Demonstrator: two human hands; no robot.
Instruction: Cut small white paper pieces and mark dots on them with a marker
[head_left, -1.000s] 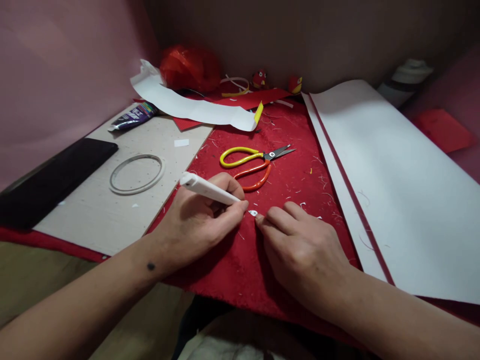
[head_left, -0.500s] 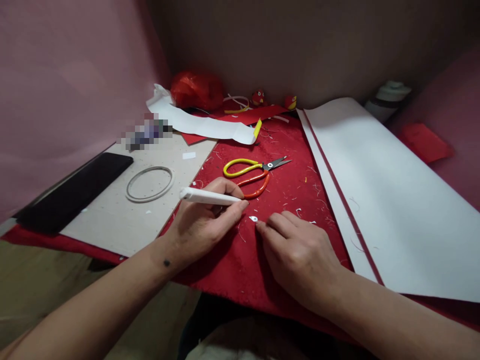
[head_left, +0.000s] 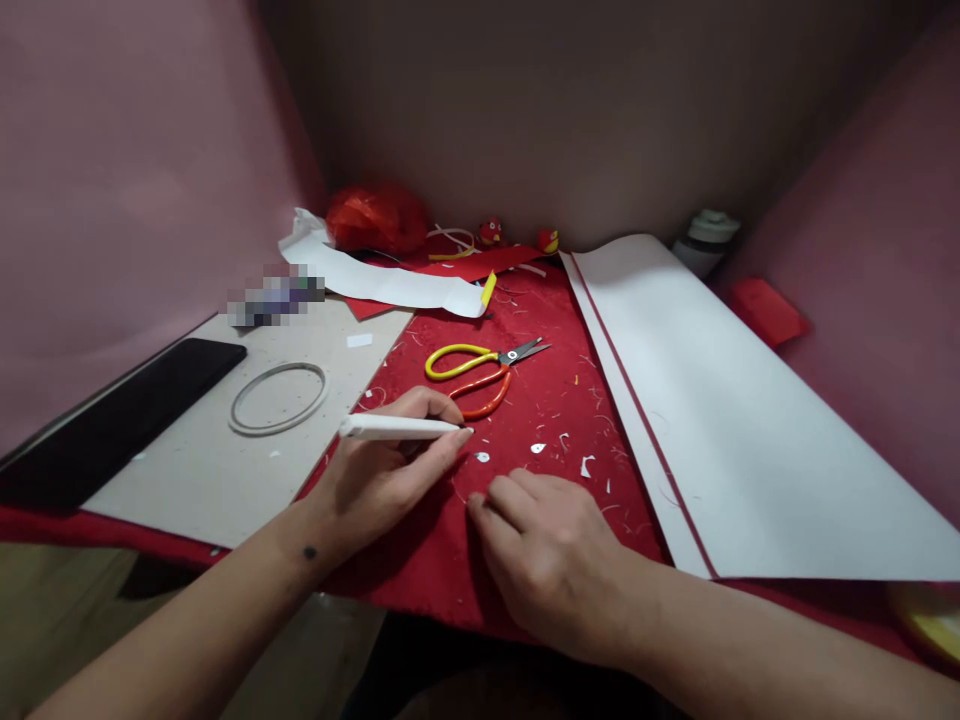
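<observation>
My left hand (head_left: 397,470) is closed round a white pen (head_left: 394,429), its tip end low over the red cloth (head_left: 442,560). Just right of that hand lies a small white teardrop paper piece with a dark dot (head_left: 482,457). A second dotted paper piece (head_left: 538,448) rests farther right. My right hand (head_left: 547,550) lies on the cloth with its fingers curled in, nearer my body than both pieces and apart from them. Nothing shows in its fingers, though their undersides are hidden. Scissors (head_left: 512,356) with one yellow and one orange-red handle lie slightly open beyond my left hand.
White paper scraps (head_left: 587,466) and threads dot the cloth. A beige board (head_left: 202,470) on the left bears a ring (head_left: 234,415) and a black flat object (head_left: 142,410). A large white sheet (head_left: 720,430) covers the right. A red plastic bag (head_left: 379,215) sits behind.
My right hand has drawn back toward my body, off the dotted piece, and the second piece now shows. My left hand keeps the pen. The whole view has shifted slightly.
</observation>
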